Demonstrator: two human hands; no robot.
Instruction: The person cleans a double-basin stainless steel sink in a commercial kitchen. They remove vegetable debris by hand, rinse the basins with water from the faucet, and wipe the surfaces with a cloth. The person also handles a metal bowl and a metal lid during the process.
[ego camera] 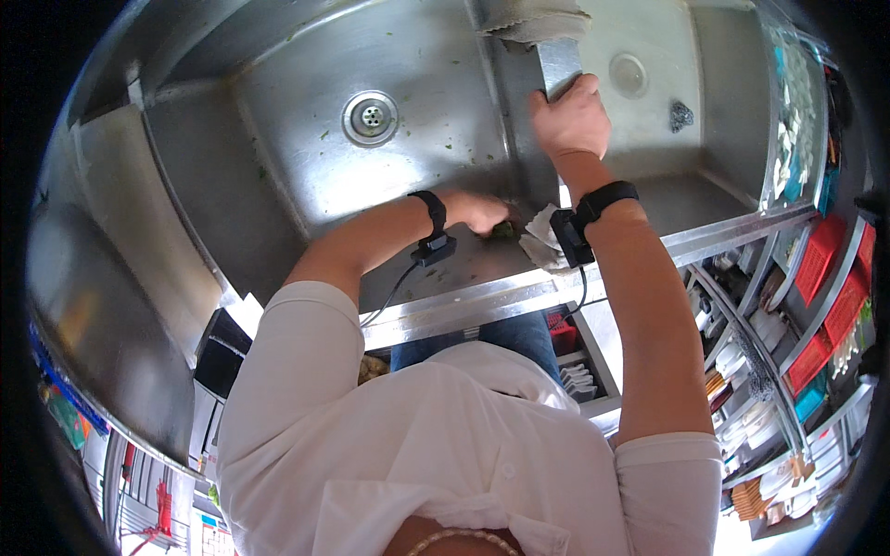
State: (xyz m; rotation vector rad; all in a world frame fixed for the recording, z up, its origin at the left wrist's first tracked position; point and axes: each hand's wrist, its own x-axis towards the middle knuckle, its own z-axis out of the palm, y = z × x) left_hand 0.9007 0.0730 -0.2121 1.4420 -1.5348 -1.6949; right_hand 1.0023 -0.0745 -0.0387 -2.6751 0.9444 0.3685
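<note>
Low in the near right corner of the large steel sink basin (292,139), my left hand (483,210) has its fingers closed on a clump of green leafy scraps (503,229). My right hand (573,118) rests over the metal divider (559,59) between the two basins, fingers bent around it; whether it holds anything is hidden. A grey cloth (539,22) hangs over the divider beyond that hand, and a second, whitish cloth (546,243) lies at its near end, beside my right wrist. Green bits are scattered around the drain (371,118).
A metal scouring pad (681,116) sits in the right basin near its drain (628,76). Right of that basin stands a clear container (795,132) of pale pieces. Shelves with red baskets (820,257) and dishes fill the lower right. The sink's front edge (459,301) runs before my body.
</note>
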